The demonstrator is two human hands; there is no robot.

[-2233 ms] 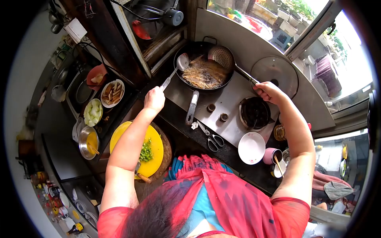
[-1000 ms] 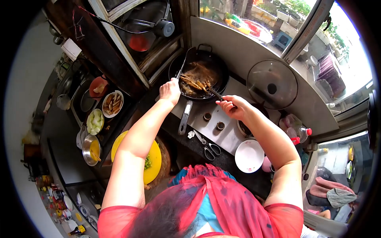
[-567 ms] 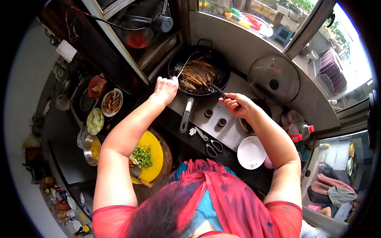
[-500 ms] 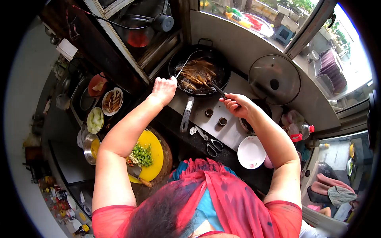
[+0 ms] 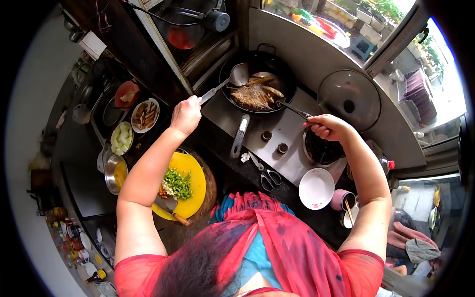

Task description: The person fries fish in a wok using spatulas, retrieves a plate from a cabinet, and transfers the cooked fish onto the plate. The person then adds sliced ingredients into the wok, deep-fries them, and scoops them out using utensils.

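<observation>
A dark wok (image 5: 292, 74) holds browned food (image 5: 252, 95) in bubbling oil. My left hand (image 5: 186, 115) is closed round the handle of a metal spatula (image 5: 239, 74), whose blade is raised over the wok's left side. My right hand (image 5: 326, 126) grips the handle of a skimmer (image 5: 295, 109); its head is in the wok, largely hidden by the food. The wok's long handle (image 5: 240, 136) points toward me. Two small dark jars (image 5: 266, 135) stand on the metal surface in front of the wok.
A glass lid (image 5: 349, 94) leans at the back right. Scissors (image 5: 267, 175), a white bowl (image 5: 316, 189) and a pink cup (image 5: 341, 199) are along the front edge. At left are a yellow board (image 5: 195, 198) with chopped greens and a cleaver, a plate of strips (image 5: 145, 116) and a metal bowl (image 5: 113, 173).
The spatula has come up out of the food, my left hand moving left and slightly down. My right hand has shifted right with the skimmer. The view has turned slightly.
</observation>
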